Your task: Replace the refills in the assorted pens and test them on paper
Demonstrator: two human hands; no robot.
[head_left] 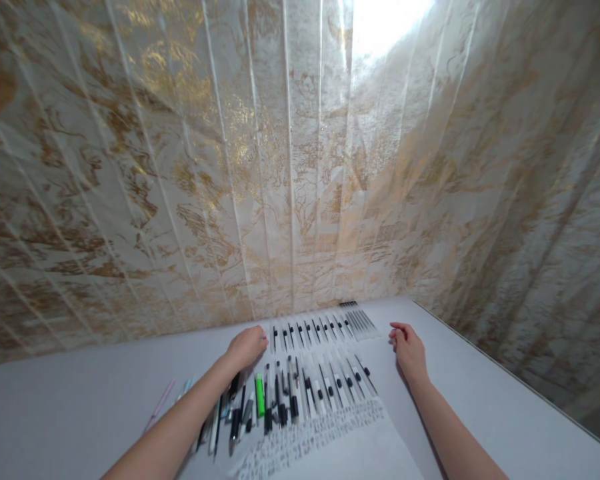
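Note:
My left hand [249,345] is beside the left end of the back row of pen refills and small black caps [305,332]. Its fingers are curled together, and whatever they may hold is hidden or too small to name. My right hand [409,348] rests at the right of the rows, index finger stretched out, fingers slightly apart, nothing visible in it. In front lies a second row of disassembled pen parts [337,385]. Several pens and pen parts lie closer to my left forearm, among them a bright green highlighter-like stick [259,395] and a black pen [235,423].
A paper sheet with handwriting [350,453] lies at the front of the white table [485,393]. A clear pack of thin dark refills [363,323] lies at the back right. A pink pen [163,398] is left of my forearm. Behind hangs a gold-patterned curtain [290,167].

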